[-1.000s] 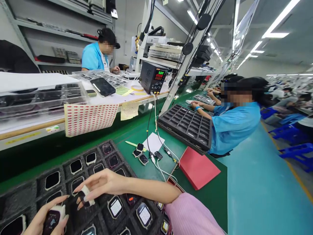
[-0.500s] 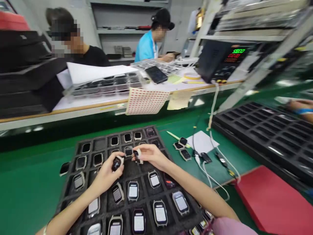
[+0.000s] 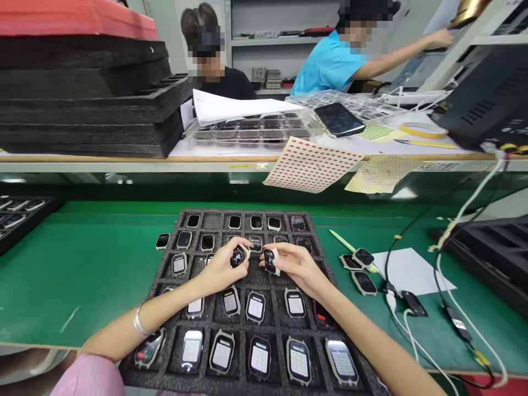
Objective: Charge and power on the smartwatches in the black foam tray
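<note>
Head view: left hand [image 3: 218,270] fingertips around watch [image 3: 238,256]; right hand [image 3: 299,267] likewise.

A green bench [image 3: 82,258] carries a black foam tray [image 3: 213,221] at its middle, with one loose watch [image 3: 162,240] just beside its left edge. To the tray's right lie three more watches [image 3: 363,257], a pale pen [image 3: 342,240], a white sheet of paper [image 3: 412,269] and several cables [image 3: 412,335]. A second tray [image 3: 25,217] sits at the far left and a dark one [image 3: 495,247] at the far right. Behind, a raised shelf [image 3: 124,159] bears stacked foam trays [image 3: 82,110], a clear plastic tray [image 3: 251,129], a phone [image 3: 339,119], a tape roll [image 3: 423,130], a black box [image 3: 487,104], and two sticker sheets [image 3: 311,165] hanging over its edge.
</note>
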### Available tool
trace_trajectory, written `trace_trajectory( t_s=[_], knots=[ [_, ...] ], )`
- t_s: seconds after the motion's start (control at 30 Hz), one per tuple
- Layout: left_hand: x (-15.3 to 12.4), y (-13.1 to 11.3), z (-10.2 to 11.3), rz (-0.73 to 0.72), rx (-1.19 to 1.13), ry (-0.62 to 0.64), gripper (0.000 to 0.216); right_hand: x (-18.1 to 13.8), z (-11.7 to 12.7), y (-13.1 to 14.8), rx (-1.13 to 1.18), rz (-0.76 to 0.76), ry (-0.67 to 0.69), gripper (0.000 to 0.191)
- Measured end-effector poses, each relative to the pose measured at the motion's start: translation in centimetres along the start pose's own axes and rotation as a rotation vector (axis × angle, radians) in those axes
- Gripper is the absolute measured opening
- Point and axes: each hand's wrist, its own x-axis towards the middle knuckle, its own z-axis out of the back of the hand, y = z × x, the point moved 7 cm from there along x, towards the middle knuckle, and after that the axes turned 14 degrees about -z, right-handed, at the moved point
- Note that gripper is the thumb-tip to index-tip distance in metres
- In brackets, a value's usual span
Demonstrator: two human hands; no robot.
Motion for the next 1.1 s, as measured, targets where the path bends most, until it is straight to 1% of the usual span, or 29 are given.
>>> trace_trajectory(
  t_s=[0.13,0.23,0.33,0.5,0.67,0.83,1.0,1.1],
  knots=[
    [0.2,0.1,-0.4,-0.006,-0.016,0.006,0.037,0.2,0.5,0.2,0.009,-0.003,-0.02,0.037],
    [0.2,0.3,-0.4,0.014,-0.009,0.018,0.035,0.3,0.8,0.2,0.021,-0.005,-0.034,0.035],
    [0.2,0.2,-0.3,0.035,0.012,0.044,0.033,0.2,0.6,0.0,0.012,-0.019,-0.024,0.032],
    [0.1,0.0,-0.5,0.02,-0.004,0.051,0.036,0.1,0.0,-0.4,0.0,-0.054,0.004,0.036],
    [0.0,0.0,-0.6,0.041,-0.032,0.059,0.033,0.1,0.2,-0.3,-0.006,-0.063,-0.008,0.035],
    [-0.2,-0.3,-0.2,0.019,-0.043,0.02,0.035,0.0,0.1,-0.2,-0.009,-0.055,0.027,0.037],
    [-0.3,0.3,-0.1,0.047,-0.066,0.004,0.032,-0.1,0.1,-0.2,0.011,-0.076,0.005,0.035],
    [-0.4,0.9,-0.4,0.11,-0.199,-0.027,0.037,-0.1,-0.3,-0.5,0.038,-0.138,0.052,0.038]
  ],
)
